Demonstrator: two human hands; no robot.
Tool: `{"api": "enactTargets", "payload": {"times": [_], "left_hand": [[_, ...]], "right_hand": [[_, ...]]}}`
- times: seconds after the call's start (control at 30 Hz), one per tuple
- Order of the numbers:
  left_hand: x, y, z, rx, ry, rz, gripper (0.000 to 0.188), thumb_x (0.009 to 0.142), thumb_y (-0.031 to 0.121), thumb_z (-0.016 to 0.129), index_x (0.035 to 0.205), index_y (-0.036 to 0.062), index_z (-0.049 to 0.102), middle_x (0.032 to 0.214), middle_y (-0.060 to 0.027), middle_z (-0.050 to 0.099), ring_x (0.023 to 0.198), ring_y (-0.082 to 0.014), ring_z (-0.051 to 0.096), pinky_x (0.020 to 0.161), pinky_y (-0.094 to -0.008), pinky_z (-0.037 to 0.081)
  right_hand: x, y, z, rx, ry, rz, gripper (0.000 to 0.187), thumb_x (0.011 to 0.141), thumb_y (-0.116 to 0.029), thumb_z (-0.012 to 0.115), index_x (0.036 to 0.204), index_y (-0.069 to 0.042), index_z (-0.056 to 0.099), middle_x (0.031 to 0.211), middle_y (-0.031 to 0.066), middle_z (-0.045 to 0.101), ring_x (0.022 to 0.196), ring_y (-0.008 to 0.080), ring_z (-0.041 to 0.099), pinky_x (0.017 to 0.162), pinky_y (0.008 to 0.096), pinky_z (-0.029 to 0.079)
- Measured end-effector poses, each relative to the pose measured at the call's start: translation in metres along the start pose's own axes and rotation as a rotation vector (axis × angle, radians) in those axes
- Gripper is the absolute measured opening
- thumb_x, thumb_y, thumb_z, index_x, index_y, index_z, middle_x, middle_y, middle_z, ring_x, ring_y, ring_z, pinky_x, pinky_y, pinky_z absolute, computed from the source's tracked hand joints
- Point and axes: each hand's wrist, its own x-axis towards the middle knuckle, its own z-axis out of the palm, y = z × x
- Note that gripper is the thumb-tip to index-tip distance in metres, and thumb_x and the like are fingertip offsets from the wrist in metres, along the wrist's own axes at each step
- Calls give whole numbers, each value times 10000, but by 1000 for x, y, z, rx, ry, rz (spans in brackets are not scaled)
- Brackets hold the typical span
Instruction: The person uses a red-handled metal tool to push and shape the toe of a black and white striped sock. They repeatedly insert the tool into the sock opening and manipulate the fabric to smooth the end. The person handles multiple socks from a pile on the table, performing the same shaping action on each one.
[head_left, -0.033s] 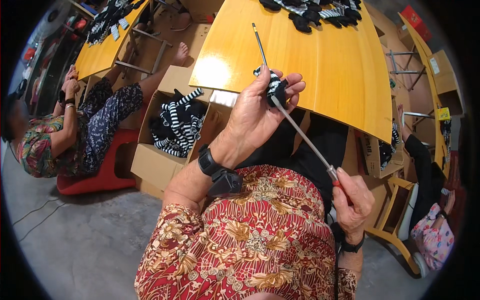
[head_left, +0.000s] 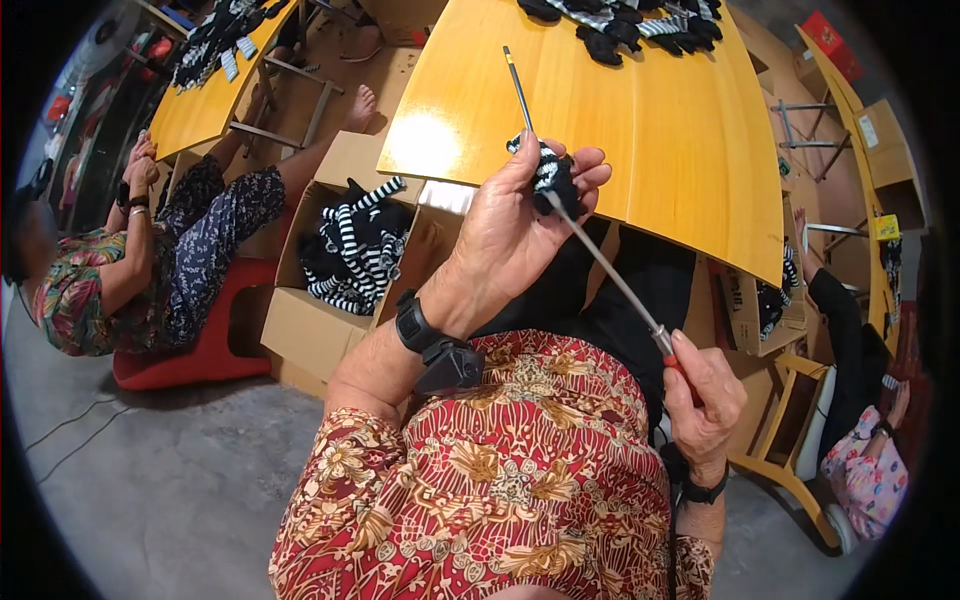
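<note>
My left hand (head_left: 520,225) is raised at the table's near edge, closed round a small black-and-white striped knitted piece (head_left: 552,178). Whether that piece is a glove or a sock cannot be made out. A thin dark stick (head_left: 518,85) with a yellow band juts up past the thumb, its lower end hidden in the hand. My right hand (head_left: 705,400), lower and to the right, grips the red handle of a long metal rod (head_left: 612,270) like a screwdriver. The rod's far tip touches the black part of the knitted piece.
Black and striped knitted pieces lie on the far side of the yellow table (head_left: 680,170). An open cardboard box (head_left: 310,335) of striped knits stands left of me, another box (head_left: 745,310) at right. People sit on both sides; a red chair (head_left: 235,340) is at left.
My right hand and the rod have shifted very slightly up and to the left. My left hand and the knitted piece stay nearly the same.
</note>
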Motion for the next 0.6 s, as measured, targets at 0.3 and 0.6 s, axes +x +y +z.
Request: {"api": "enactTargets", "payload": {"times": [0.3, 0.6], "left_hand": [[2, 3, -7, -62, -61, -15, 321, 995, 324, 452, 1012, 11, 518, 1050, -185, 591, 1003, -283, 606, 867, -388, 541], [-2, 3, -2, -56, -59, -43, 307, 998, 314, 444, 1022, 16, 511, 1058, -185, 590, 972, -280, 612, 863, -378, 541]], "right_hand": [[-7, -3, -5, -21, 19, -47, 403, 718, 75, 641, 1110, -17, 665, 769, 109, 635, 644, 187, 612, 565, 284, 477], [-9, 1, -1, -53, -9, -49, 423, 720, 73, 659, 1129, -32, 659, 778, 105, 634, 639, 204, 612, 563, 284, 482]]}}
